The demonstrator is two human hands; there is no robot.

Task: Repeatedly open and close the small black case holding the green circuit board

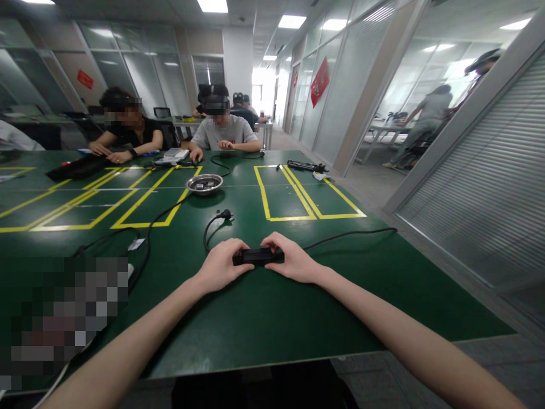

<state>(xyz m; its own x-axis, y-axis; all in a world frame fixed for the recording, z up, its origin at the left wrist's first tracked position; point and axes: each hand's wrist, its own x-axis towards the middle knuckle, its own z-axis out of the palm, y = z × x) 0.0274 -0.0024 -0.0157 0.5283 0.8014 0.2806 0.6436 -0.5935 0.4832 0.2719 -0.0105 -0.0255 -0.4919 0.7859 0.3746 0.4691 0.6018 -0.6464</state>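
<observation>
A black power adapter (pixel 258 256) lies crosswise between my two hands, just above or on the green table. My left hand (pixel 225 261) is closed around its left end, thumb at the near side and fingers at the far side. The right end is gripped the same way by my right hand (pixel 292 258). Behind my left hand a short black cord curls up to a power plug (pixel 225 215) on the table. Another thin black cable (pixel 349 234) runs from near my right hand toward the table's right edge.
A metal bowl (pixel 204 184) with small metal parts stands ahead. Yellow tape outlines (pixel 292 218) mark the green table (pixel 272 335). A folded black tripod-like item (pixel 304 166) lies at the far right. Two people (pixel 223 130) sit across. A blurred patch covers something at lower left.
</observation>
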